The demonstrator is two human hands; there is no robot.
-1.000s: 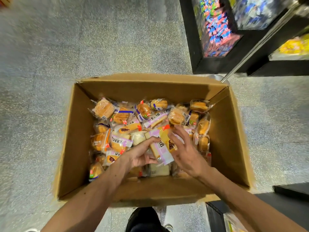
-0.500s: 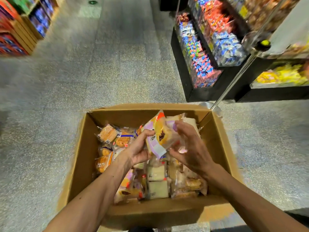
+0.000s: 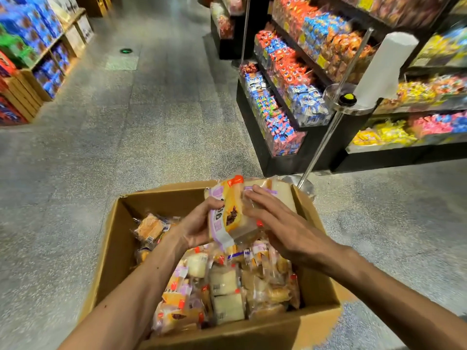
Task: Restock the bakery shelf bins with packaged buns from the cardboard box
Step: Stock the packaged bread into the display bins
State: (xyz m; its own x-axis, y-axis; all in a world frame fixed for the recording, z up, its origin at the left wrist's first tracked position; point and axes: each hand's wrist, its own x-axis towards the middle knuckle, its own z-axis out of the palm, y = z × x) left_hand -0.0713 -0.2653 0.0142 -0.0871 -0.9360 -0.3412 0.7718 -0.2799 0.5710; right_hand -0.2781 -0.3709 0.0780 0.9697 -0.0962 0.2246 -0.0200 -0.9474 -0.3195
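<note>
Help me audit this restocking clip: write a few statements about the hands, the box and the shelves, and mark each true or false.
1. The left hand and right hand hold a bundle of bun packets over the cardboard box. True.
2. The cardboard box is empty. False: many loose packets lie in it.
3. The right hand is reaching onto a shelf. False: it is on the bundle, above the box.
4. Stocked shelves stand ahead on the right. True.
</note>
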